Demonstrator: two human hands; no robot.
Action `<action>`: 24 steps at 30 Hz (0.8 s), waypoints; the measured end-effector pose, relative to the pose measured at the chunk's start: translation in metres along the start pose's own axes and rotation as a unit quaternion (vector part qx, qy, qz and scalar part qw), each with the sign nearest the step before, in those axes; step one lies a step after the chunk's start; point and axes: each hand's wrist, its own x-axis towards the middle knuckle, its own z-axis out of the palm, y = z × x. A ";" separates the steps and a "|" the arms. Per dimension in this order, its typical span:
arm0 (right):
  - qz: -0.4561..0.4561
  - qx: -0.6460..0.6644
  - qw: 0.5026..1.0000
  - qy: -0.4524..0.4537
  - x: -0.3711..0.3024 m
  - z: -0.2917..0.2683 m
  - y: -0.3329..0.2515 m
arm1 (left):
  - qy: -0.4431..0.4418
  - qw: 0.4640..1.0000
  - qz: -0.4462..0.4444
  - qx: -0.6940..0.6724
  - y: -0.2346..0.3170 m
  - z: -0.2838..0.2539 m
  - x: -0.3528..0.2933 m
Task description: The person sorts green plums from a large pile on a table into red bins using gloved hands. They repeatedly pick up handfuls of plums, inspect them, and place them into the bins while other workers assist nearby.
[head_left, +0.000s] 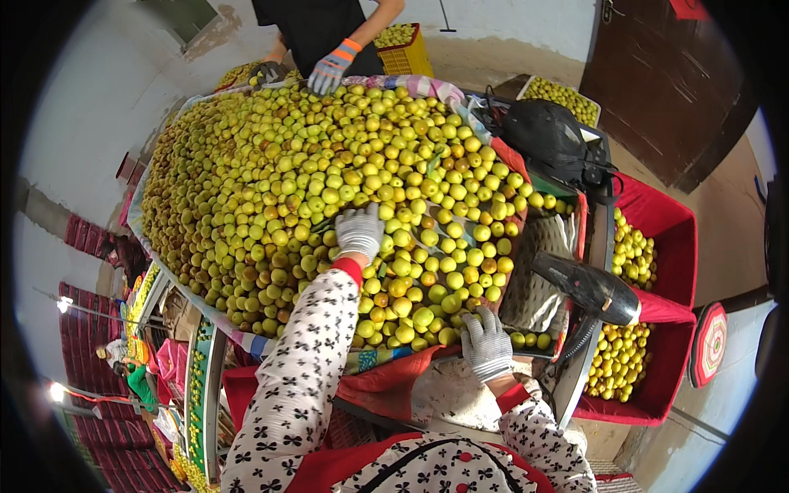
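Note:
A broad heap of small round yellow-green fruits, some with brown patches and looking like jujubes, covers the cloth-lined table in front of me. My left hand, in a grey-and-white striped glove, reaches into the middle of the heap. Its fingers rest on the fruits, tips partly hidden, and no fruit shows in its grasp. At the near right edge of the heap is my right hand, gloved alike, its fingers stretched out and apart beside the nearest fruits.
Across the table a person's gloved hand touches the heap. On the right lie a black hair dryer and a black bag. Red-lined bins of fruit stand beyond. A yellow crate is at the back; a sorting line runs left.

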 end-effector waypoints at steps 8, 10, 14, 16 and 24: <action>-0.005 -0.006 1.000 0.002 -0.003 0.006 0.004 | -0.052 0.997 -0.014 -0.052 0.013 0.006 0.010; -0.011 -0.004 1.000 0.003 -0.001 0.004 0.004 | -0.001 0.997 -0.036 -0.071 -0.010 0.005 0.005; -0.001 -0.004 1.000 0.004 -0.001 0.001 0.001 | 0.036 0.998 -0.044 -0.034 -0.053 0.005 0.015; 0.005 -0.009 1.000 0.005 -0.001 0.003 0.003 | -0.047 0.998 -0.032 0.003 -0.054 -0.013 0.021; -0.016 -0.022 1.000 -0.001 -0.005 0.009 0.006 | -0.138 0.988 -0.056 0.042 -0.054 -0.010 0.050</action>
